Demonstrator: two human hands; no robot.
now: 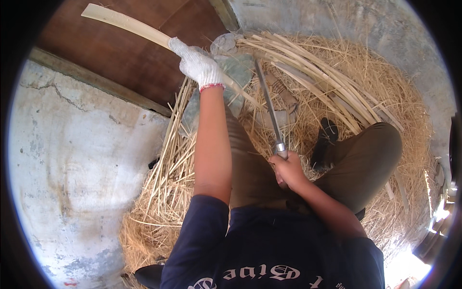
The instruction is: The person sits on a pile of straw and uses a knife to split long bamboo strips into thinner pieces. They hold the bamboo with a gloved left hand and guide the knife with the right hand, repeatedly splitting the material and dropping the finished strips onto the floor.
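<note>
My left hand (199,65), in a white knitted glove with a red cuff, is closed round a long pale bamboo strip (126,23). One end of the strip reaches out to the upper left, and a thinner length runs from the glove down to the right. My bare right hand (289,171) grips the handle of a long narrow knife (269,101). Its blade points up and away from me, with a metal collar at the handle. The strip's lower end lies close to the blade; whether they touch I cannot tell.
A bundle of split bamboo strips (332,79) lies at the far right on a heap of shavings (404,96). More thin strips (166,168) lean at the left. A weathered wall (82,168) and a brown panel (130,62) stand close by. My bent legs flank the work area.
</note>
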